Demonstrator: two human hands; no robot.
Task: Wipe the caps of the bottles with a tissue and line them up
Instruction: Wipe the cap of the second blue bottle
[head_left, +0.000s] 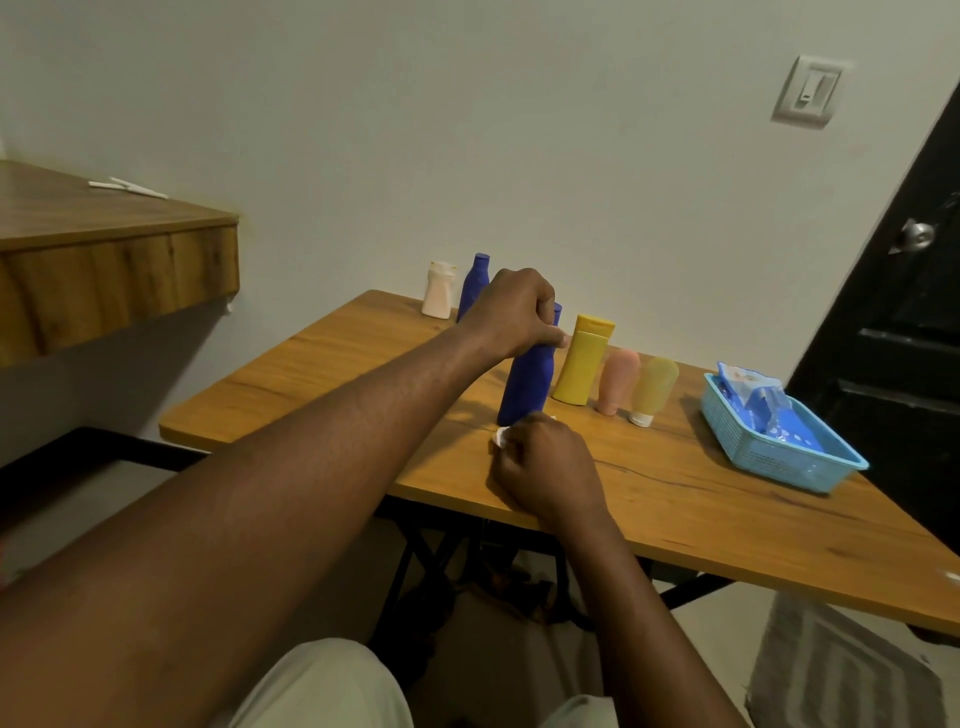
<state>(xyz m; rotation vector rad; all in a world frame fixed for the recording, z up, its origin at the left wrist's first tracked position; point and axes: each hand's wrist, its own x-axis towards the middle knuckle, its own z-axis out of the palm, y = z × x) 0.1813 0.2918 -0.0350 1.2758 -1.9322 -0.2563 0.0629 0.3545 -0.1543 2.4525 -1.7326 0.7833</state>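
Observation:
My left hand (517, 312) grips the neck of a tall blue bottle (525, 387) that stands on the wooden table (322, 374). To its right stand a yellow bottle (581, 364), a pink tube (615, 382) and an olive tube (652, 389) on its white cap, side by side. My right hand (545, 467) rests on the table just in front of the blue bottle, curled round a white tissue (501, 435) that peeks out at its left. Farther back, a second blue bottle (474, 283) and a small white bottle (439, 291) stand near the wall.
A light blue plastic basket (769, 452) with a pack of wipes sits at the table's right. A wooden shelf (104, 260) juts out at the left. A black door (893, 312) is at the far right.

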